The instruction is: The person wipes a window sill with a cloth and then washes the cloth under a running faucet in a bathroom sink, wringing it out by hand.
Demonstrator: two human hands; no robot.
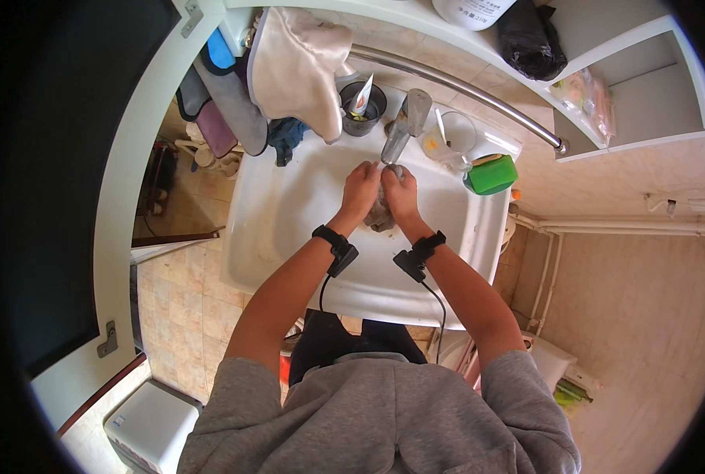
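A wet grey-brown cloth [380, 216] hangs bunched between my two hands over the white washbasin [289, 272], just below the metal faucet [404, 126]. My left hand [360, 191] is closed on the cloth's left side, with the thumb toward the middle. On the other side my right hand [401, 193] also grips it, fingers curled around its upper part. Both hands are near the spout's tip, and I cannot make out whether water is running. Each wrist wears a black strap with a small box and a cable.
Behind the basin stand a dark cup [364, 120] with a tube in it and a clear glass [457, 133]. A green box [491, 174] sits at the right rim. Towels [297, 63] hang from a metal rail [463, 83]. An open mirrored cabinet door [60, 174] fills the left.
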